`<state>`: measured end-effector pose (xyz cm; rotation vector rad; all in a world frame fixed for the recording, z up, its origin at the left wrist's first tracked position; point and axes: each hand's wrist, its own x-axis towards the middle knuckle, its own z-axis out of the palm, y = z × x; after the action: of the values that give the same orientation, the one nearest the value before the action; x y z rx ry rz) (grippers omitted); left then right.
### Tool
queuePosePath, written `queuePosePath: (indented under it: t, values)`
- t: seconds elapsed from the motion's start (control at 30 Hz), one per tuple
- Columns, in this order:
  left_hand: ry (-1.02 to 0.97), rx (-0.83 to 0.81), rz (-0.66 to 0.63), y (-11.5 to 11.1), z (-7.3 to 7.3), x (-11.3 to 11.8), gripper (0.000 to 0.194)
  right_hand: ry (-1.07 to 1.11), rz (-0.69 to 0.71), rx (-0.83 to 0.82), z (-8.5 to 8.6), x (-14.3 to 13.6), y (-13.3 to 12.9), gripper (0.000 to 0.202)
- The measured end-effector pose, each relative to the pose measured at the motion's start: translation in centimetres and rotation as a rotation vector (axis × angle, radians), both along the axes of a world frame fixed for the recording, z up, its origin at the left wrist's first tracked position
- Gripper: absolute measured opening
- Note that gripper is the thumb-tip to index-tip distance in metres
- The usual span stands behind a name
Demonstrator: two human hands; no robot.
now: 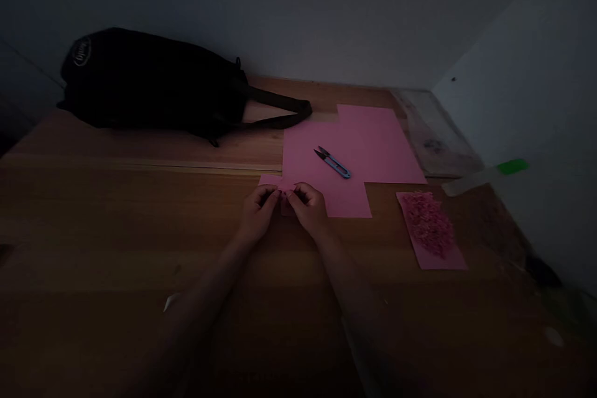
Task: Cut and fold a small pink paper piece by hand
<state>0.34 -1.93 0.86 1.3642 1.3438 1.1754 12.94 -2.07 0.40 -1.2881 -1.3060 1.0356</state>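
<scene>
My left hand (256, 214) and my right hand (311, 210) meet over the wooden table, thumbs and forefingers pinched close together. Between the fingertips is a small piece of pink paper (282, 188), mostly covered by them. A pink edge also shows behind my left fingers, but whether it belongs to the same piece I cannot tell. Larger pink paper sheets (305, 149) lie overlapping just beyond my right hand. On them rests a pair of thread snips (333, 163) with blue handles, blades pointing up and left, touched by neither hand.
Right of my hands, a pile of pink paper shreds (426, 221) sits on a small pink card (441, 259). A black bag (153, 84) with a strap loop lies at the back left. A clear plastic sheet (433, 130) and a green-tipped translucent item (485, 177) are near the right wall.
</scene>
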Motion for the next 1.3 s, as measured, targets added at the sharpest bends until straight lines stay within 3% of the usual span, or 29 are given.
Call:
queuePosePath:
  t: [0.37,1.3]
  values:
    - [0.046,-0.012,0.046,-0.08,-0.03,0.11,0.015,-0.030,0.016,0.028,0.21,0.01,-0.07,0.015]
    - [0.140,0.065,0.023,-0.08,0.15,0.07,0.010,-0.103,0.012,0.026,0.16,-0.10,-0.07,0.018]
